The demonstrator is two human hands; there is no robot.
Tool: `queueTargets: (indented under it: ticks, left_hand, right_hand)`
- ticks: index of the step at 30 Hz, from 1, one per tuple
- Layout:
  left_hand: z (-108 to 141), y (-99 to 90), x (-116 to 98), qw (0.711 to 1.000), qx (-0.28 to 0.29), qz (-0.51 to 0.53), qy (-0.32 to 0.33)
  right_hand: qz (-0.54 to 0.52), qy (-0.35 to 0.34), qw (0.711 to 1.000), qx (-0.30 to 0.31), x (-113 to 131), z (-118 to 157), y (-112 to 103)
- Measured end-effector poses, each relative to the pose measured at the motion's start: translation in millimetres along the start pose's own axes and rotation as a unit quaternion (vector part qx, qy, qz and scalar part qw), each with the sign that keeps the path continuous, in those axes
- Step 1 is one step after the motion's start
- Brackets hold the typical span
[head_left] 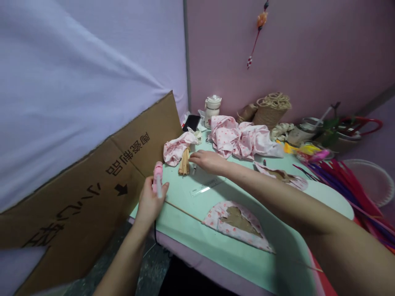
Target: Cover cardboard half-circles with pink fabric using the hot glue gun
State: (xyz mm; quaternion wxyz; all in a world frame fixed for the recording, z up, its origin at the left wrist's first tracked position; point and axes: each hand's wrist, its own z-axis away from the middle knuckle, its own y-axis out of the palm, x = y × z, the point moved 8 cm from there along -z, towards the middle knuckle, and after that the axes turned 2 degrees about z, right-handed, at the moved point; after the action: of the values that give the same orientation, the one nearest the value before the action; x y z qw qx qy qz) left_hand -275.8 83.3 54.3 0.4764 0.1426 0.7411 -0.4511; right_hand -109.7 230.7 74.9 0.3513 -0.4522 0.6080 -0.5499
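Observation:
My left hand [151, 199] is closed on a pink glue gun [158, 179] with a pale stick at its near end, above the table's left edge. My right hand [208, 161] reaches across the table beside a bundle of thin wooden sticks [184, 163]; its fingertips are close to the bundle, and whether they pinch anything is too small to tell. On the table's front part lies a half-round piece of pink patterned fabric [212, 214] with brown card showing through, and a thin stick [185, 211] runs from it toward my left hand.
A cardboard sheet [154, 127] stands along the left side. Crumpled pink fabric [225, 133], a white bottle [212, 107], a phone [191, 123] and twine rolls [271, 113] line the back. A clear ruler [208, 187] lies mid-table. Coloured pipe cleaners [348, 185] are at the right.

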Motion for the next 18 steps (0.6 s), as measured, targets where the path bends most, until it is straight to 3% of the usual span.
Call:
queueTargets:
  ticks: [1, 3, 7, 11, 18]
  left_hand:
    - [-8.7, -0.4, -0.6, 0.999, 0.009, -0.040, 0.014]
    - [-20.9, 1.6, -1.8, 0.994, 0.030, -0.100, 0.035]
    - [-26.1, 15.9, -7.8, 0.970, 0.093, -0.213, 0.066]
    - [-23.1, 33.0, -11.2, 0.939, 0.150, -0.306, 0.036]
    - [-22.0, 43.1, -11.3, 0.924, 0.164, -0.344, 0.019]
  right_hand:
    - [-0.002, -0.016, 1.000, 0.009, 1.4, -12.5, 4.0]
    - [-0.026, 0.018, 0.999, 0.030, -7.0, -33.5, 9.2]
    - [-0.050, 0.181, 0.982, 0.037, -49.0, -57.7, 11.7]
    - [-0.086, 0.283, 0.954, 0.041, -77.9, -69.7, 19.8]
    - [-0.211, 0.400, 0.890, 0.051, -73.1, -80.4, 35.9]
